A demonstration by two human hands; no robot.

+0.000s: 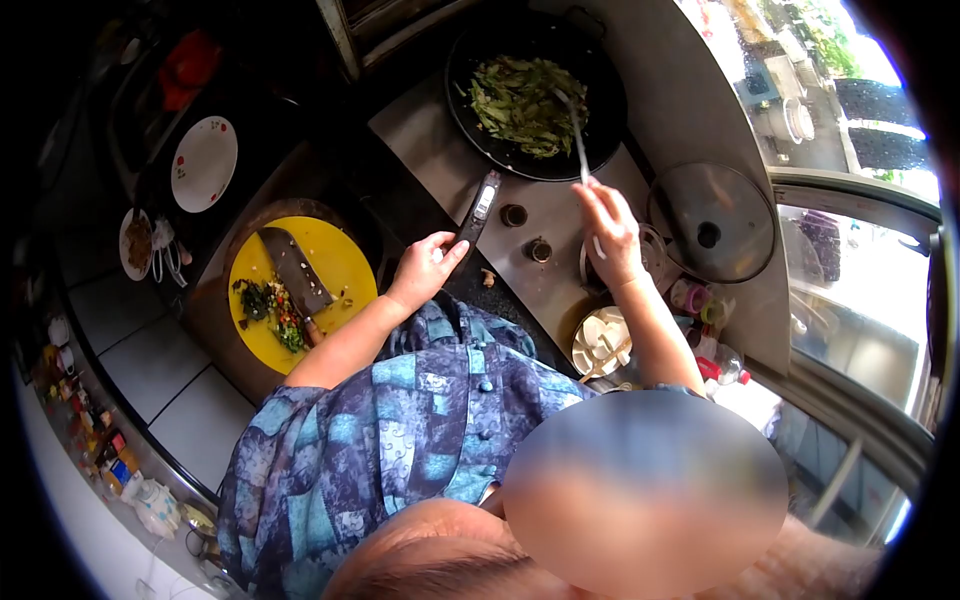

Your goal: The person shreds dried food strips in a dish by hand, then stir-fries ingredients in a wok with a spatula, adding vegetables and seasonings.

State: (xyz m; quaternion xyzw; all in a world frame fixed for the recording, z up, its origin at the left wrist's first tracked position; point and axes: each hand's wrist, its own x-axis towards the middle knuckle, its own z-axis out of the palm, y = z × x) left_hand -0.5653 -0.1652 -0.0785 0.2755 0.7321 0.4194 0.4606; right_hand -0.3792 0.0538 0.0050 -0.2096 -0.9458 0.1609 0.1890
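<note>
A dark wok [610, 120] with sliced green vegetables [525, 105] in it sits on the stove. My left hand [425, 268] is closed on the lower end of the wok's black handle [475, 215]. In my right hand [612, 232] is the handle of a metal spatula [578, 140], whose far end reaches into the vegetables. The spatula's tip is partly hidden among the slices. Left of my left arm, a yellow cutting board [355, 255] carries a cleaver [295, 265] and small heaps of chopped ingredients [285, 325].
A glass lid [735, 205] leans by the window at the right. Near my right forearm stands a container with white compartments [602, 342]. Stove knobs [538, 250] lie between my hands. A white plate [205, 165] and a small bowl [135, 245] are at the left.
</note>
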